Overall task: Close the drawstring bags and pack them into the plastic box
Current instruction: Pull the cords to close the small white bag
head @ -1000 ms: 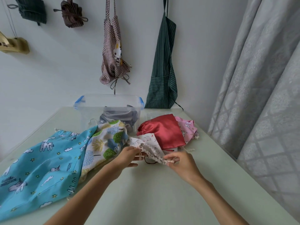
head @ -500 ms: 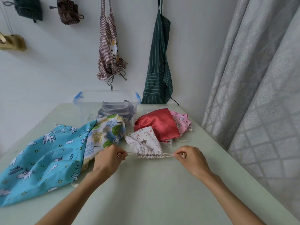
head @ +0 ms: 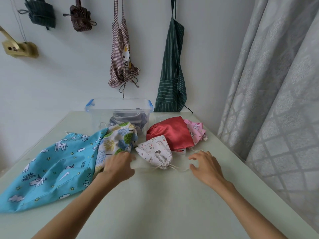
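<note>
A small white bag with animal print (head: 155, 152) lies on the table, its mouth cinched tight and its cords trailing to both sides. My left hand (head: 119, 165) hovers just left of it, blurred, fingers loose and holding nothing. My right hand (head: 204, 167) is spread to the right of the bag, its fingertips near the end of the right cord. Behind lie a red satin bag (head: 172, 133), a pink bag (head: 196, 131), a leaf-print bag (head: 117, 140) and a large blue unicorn bag (head: 50, 166). The clear plastic box (head: 103, 109) with blue clips stands at the back, with grey fabric (head: 129, 119) inside.
The pale green table (head: 164, 204) ends at the wall behind and at a grey curtain (head: 276, 100) on the right. Two aprons (head: 172, 75) and bundled cloths hang on the wall above the box.
Both hands pulled the cords outward and the white bag's mouth drew shut. Both hands have since let go of the cords and opened.
</note>
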{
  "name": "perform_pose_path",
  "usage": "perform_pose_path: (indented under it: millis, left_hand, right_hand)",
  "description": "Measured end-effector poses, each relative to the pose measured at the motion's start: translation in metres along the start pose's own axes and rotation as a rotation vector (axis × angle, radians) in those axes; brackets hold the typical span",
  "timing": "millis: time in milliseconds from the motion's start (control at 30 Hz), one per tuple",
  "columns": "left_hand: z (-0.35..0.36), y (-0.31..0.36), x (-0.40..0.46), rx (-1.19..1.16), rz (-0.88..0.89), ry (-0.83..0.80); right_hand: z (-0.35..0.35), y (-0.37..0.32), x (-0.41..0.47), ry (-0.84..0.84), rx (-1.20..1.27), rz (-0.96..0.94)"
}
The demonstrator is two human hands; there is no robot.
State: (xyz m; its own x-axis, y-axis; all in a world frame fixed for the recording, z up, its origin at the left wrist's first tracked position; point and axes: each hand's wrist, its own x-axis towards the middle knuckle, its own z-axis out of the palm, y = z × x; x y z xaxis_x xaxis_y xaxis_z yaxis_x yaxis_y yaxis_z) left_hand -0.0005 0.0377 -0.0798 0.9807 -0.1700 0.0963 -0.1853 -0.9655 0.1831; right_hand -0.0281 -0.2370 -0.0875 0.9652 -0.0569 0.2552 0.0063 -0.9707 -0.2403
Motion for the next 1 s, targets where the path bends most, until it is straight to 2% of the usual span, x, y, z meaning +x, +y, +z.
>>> perform_pose_path:
  millis: [67, 167, 300, 433, 500, 667, 767, 867, 1000]
  left_hand:
    - [0.002, 0.013, 0.004, -0.131, 0.063, -0.044]
    - [0.015, 0.033, 0.007, -0.164, 0.114, -0.108]
    - [0.029, 0.047, 0.012, -0.195, 0.091, -0.041]
    - [0.032, 0.044, 0.016, -0.349, 0.066, -0.005]
    - [0.028, 0.042, 0.017, -0.417, 0.083, -0.01]
    - [0.014, 0.028, 0.014, -0.153, 0.283, 0.144]
    - [0.013, 0.017, 0.011, -0.054, 0.368, 0.117]
    - [0.018, 0.009, 0.013, 0.0, 0.351, 0.085]
    - [0.022, 0.012, 0.01, 0.001, 0.245, 0.113]
  right_hand:
    - [0.002, -0.019, 0.0, -0.085, 0.08, -0.049]
    - [0.014, -0.041, 0.0, -0.182, 0.082, -0.06]
    - [0.02, -0.05, 0.004, -0.128, 0.116, -0.032]
    - [0.019, -0.047, 0.008, -0.07, 0.354, -0.068]
    - [0.017, -0.044, 0.01, -0.046, 0.388, -0.094]
    - [0.014, -0.033, 0.011, -0.039, 0.364, -0.175]
    - [0.017, -0.031, 0.008, -0.072, 0.287, -0.189]
    - [0.019, -0.038, 0.003, -0.11, 0.23, -0.18]
    - [0.018, -0.048, -0.003, -0.102, 0.19, -0.141]
